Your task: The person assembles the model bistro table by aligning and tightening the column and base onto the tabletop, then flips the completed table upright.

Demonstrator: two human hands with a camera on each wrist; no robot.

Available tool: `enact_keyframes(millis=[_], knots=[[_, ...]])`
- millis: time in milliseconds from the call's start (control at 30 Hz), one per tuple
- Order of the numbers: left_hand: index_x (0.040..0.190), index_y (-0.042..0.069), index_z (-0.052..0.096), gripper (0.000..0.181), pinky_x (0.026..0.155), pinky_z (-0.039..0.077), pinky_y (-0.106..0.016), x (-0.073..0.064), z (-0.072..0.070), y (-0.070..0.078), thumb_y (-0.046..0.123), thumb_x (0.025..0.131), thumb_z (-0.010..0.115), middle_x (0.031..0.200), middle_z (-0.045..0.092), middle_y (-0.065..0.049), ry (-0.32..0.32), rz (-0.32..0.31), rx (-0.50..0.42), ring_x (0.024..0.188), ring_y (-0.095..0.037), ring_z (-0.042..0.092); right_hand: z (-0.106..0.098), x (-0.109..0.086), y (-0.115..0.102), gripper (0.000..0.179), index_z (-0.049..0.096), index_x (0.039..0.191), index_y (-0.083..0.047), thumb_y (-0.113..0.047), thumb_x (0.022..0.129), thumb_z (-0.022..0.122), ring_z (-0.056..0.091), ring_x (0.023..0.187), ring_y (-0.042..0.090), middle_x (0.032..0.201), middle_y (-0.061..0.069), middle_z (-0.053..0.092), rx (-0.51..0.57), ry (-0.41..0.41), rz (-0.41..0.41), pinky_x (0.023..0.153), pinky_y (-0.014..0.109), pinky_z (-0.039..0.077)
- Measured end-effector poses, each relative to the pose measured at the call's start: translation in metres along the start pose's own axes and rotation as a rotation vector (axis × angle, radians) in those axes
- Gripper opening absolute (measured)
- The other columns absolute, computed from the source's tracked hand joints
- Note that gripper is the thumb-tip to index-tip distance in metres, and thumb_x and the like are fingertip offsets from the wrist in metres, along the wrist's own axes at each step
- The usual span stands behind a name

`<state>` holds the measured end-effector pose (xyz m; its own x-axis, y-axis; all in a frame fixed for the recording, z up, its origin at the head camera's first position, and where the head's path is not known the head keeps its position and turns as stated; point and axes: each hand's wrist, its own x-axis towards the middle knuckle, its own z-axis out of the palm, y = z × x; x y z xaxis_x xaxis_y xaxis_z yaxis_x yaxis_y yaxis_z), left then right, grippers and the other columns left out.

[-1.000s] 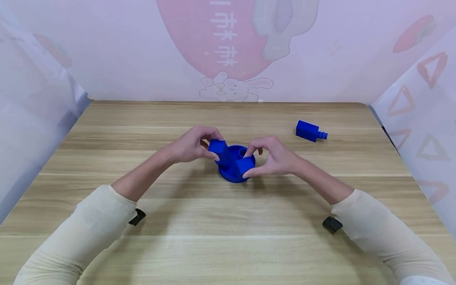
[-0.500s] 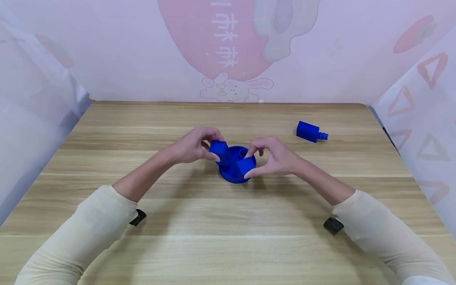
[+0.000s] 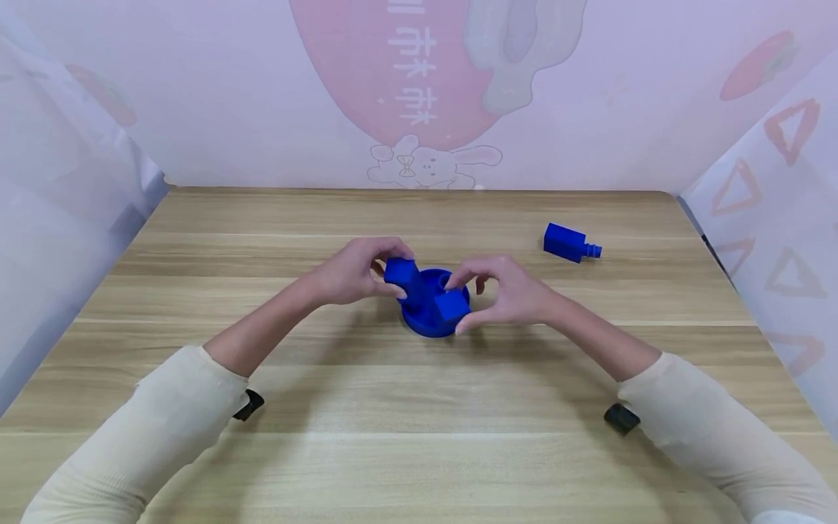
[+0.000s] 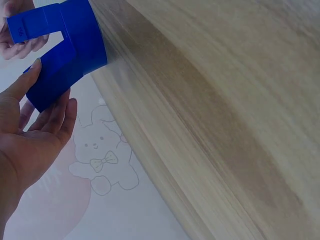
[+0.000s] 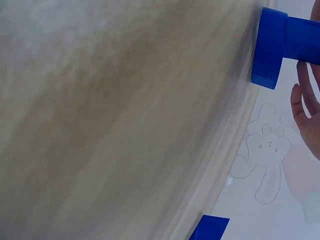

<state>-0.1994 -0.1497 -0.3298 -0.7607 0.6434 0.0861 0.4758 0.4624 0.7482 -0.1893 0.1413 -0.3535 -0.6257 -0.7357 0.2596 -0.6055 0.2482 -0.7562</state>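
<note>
Near the table's middle sits a round blue base [image 3: 427, 333] with a raised rim. Two rectangular blue blocks stand in it; their lower ends are hidden. My left hand [image 3: 356, 273] pinches the left block [image 3: 401, 271] between thumb and fingers, and in the left wrist view the left hand [image 4: 37, 117] grips that block [image 4: 52, 75] near its top. My right hand [image 3: 507, 291] is beside the right block [image 3: 452, 304], thumb and index finger spread around it, the thumb at its near corner. In the right wrist view, the right hand's [image 5: 310, 117] fingertips are close to the blue block [image 5: 302, 40].
Another blue block [image 3: 564, 242] with a narrow ridged peg lies on its side at the back right of the wooden table [image 3: 419, 437]. A pale wall [image 3: 229, 94] with printed pictures stands behind the table.
The right thumb has come away from the right block's near face, and the right hand has shifted slightly to the right. The left hand still pinches its block.
</note>
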Motion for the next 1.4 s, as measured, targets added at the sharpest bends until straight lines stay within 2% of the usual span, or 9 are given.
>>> enact_keyframes(millis=[67, 167, 333, 500, 667, 800, 967, 1167, 1400], knots=[[0.126, -0.004, 0.065, 0.052, 0.092, 0.056, -0.048, 0.0, 0.001, 0.002, 0.006, 0.081, 0.089, 0.118, 0.072, -0.017, 0.006, 0.007, 0.042, 0.103, -0.029, 0.067, -0.004, -0.003, 0.001, 0.069, 0.074, 0.116, -0.002, -0.058, 0.077, 0.087, 0.067, 0.102, 0.021, 0.114, 0.007, 0.076, 0.033, -0.009, 0.026, 0.08, 0.053, 0.055], [0.129, -0.003, 0.064, 0.056, 0.098, 0.053, -0.051, -0.001, 0.003, 0.007, 0.01, 0.082, 0.09, 0.124, 0.071, -0.017, 0.041, 0.031, 0.084, 0.113, -0.031, 0.066, -0.011, -0.007, 0.003, 0.05, 0.072, 0.118, -0.001, -0.036, 0.085, 0.087, 0.067, 0.105, 0.021, 0.113, 0.01, 0.075, 0.067, 0.014, 0.069, 0.083, 0.052, 0.053], [0.121, 0.0, 0.069, 0.045, 0.106, 0.049, -0.049, -0.002, 0.01, 0.021, 0.016, 0.083, 0.088, 0.121, 0.072, -0.013, 0.115, 0.132, 0.155, 0.118, -0.03, 0.064, -0.026, -0.014, 0.008, 0.02, 0.073, 0.116, 0.001, -0.008, 0.098, 0.069, 0.07, 0.102, 0.027, 0.11, 0.017, 0.075, 0.033, 0.14, 0.099, 0.085, 0.035, 0.054], [0.113, 0.003, 0.072, 0.039, 0.097, 0.055, -0.046, 0.001, 0.023, 0.038, 0.024, 0.085, 0.087, 0.112, 0.073, -0.01, 0.094, 0.213, 0.193, 0.109, -0.028, 0.067, -0.04, -0.019, 0.013, 0.02, 0.074, 0.113, 0.0, -0.011, 0.105, 0.06, 0.069, 0.099, 0.029, 0.106, 0.014, 0.076, -0.079, 0.258, 0.183, 0.083, 0.029, 0.053], [0.113, 0.001, 0.073, 0.042, 0.091, 0.059, -0.046, 0.006, 0.036, 0.048, 0.029, 0.085, 0.087, 0.109, 0.073, -0.01, 0.018, 0.251, 0.211, 0.103, -0.028, 0.068, -0.048, -0.023, 0.019, 0.025, 0.074, 0.115, -0.003, -0.024, 0.104, 0.065, 0.064, 0.101, 0.022, 0.107, 0.011, 0.075, -0.183, 0.272, 0.321, 0.084, 0.036, 0.05], [0.114, 0.004, 0.075, 0.044, 0.09, 0.059, -0.04, 0.009, 0.041, 0.052, 0.031, 0.082, 0.09, 0.109, 0.072, -0.008, -0.025, 0.248, 0.282, 0.102, -0.024, 0.068, -0.055, -0.026, 0.027, 0.03, 0.073, 0.117, 0.0, -0.025, 0.1, 0.07, 0.066, 0.104, 0.027, 0.11, 0.014, 0.074, -0.256, 0.29, 0.389, 0.087, 0.043, 0.051], [0.118, 0.005, 0.075, 0.042, 0.094, 0.058, -0.038, 0.008, 0.043, 0.058, 0.025, 0.084, 0.089, 0.119, 0.071, -0.01, -0.069, 0.189, 0.358, 0.109, -0.025, 0.068, -0.069, -0.031, 0.037, 0.035, 0.068, 0.122, 0.006, -0.019, 0.098, 0.072, 0.06, 0.12, 0.042, 0.124, 0.026, 0.067, -0.38, 0.312, 0.449, 0.101, 0.056, 0.048], [0.122, 0.004, 0.073, 0.039, 0.098, 0.056, -0.043, 0.006, 0.039, 0.06, 0.014, 0.086, 0.085, 0.123, 0.071, -0.012, -0.097, 0.172, 0.357, 0.114, -0.028, 0.068, -0.082, -0.037, 0.049, 0.042, 0.065, 0.13, 0.002, -0.018, 0.094, 0.074, 0.051, 0.128, 0.05, 0.138, 0.029, 0.056, -0.551, 0.307, 0.539, 0.104, 0.064, 0.043], [0.124, 0.003, 0.072, 0.038, 0.103, 0.053, -0.048, -0.001, 0.028, 0.056, 0.004, 0.087, 0.082, 0.13, 0.069, -0.014, -0.143, 0.171, 0.351, 0.126, -0.033, 0.06, -0.088, -0.038, 0.057, 0.051, 0.061, 0.137, 0.001, -0.017, 0.092, 0.075, 0.049, 0.131, 0.05, 0.141, 0.03, 0.053, -0.638, 0.248, 0.591, 0.109, 0.067, 0.034]])
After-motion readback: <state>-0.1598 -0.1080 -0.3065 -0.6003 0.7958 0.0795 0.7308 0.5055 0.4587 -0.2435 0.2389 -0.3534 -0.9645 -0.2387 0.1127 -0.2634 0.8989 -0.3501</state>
